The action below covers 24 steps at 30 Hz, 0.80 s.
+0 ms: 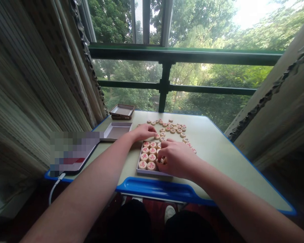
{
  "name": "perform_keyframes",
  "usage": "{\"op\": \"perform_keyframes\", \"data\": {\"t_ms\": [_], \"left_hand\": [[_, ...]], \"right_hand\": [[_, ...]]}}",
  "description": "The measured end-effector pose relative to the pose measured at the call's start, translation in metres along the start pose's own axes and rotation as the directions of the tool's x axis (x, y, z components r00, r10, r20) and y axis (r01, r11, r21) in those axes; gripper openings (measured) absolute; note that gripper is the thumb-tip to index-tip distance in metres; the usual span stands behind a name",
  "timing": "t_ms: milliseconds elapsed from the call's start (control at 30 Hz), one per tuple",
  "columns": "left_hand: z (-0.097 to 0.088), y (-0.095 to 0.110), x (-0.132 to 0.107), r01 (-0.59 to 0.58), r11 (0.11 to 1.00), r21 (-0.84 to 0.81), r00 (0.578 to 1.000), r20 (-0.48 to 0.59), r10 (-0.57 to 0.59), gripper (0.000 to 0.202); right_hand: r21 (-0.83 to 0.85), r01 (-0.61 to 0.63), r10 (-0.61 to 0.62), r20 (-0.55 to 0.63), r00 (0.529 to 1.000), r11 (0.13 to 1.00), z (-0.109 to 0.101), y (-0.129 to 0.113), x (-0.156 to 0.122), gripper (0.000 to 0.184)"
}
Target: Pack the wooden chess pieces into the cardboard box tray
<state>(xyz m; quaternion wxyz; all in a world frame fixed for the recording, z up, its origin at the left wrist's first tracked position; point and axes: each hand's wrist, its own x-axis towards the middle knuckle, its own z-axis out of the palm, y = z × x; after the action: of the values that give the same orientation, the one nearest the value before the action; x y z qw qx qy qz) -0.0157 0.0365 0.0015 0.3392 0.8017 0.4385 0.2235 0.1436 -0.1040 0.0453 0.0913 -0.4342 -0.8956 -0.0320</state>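
A shallow white tray (140,170) near the table's front edge holds round wooden chess pieces (148,154) with red characters, set in rows. My right hand (177,158) lies over the tray's right part with fingers curled down onto the pieces; what it grips is hidden. My left hand (143,131) reaches past the tray's far edge, its fingertips closed on a loose piece (157,136). Several more loose pieces (172,127) lie scattered on the table beyond the tray.
The small table (218,148) has a blue rim and stands against a window railing. An empty box half (117,130) and a stacked brown box (121,111) sit at the back left. A phone on a cable (71,158) lies at the left edge. Curtains hang on both sides.
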Motion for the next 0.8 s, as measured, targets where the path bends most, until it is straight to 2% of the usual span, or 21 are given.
{"op": "perform_keyframes", "data": {"t_ms": [600,700,800], "left_hand": [[0.000,0.004,-0.002,0.002,0.999,0.040,1.000,0.015,-0.003,0.029],[0.000,0.005,-0.002,0.003,0.999,0.037,1.000,0.013,-0.004,0.030],[0.000,0.005,-0.002,0.021,0.999,0.031,1.000,0.013,-0.022,0.033]], "right_hand": [[0.085,0.008,-0.009,0.009,1.000,0.996,-0.001,0.002,0.000,0.012],[0.112,-0.010,0.012,-0.023,1.000,0.994,-0.004,0.004,0.000,0.014],[0.120,-0.079,0.092,-0.107,0.990,0.990,-0.008,0.013,0.002,0.016]]}}
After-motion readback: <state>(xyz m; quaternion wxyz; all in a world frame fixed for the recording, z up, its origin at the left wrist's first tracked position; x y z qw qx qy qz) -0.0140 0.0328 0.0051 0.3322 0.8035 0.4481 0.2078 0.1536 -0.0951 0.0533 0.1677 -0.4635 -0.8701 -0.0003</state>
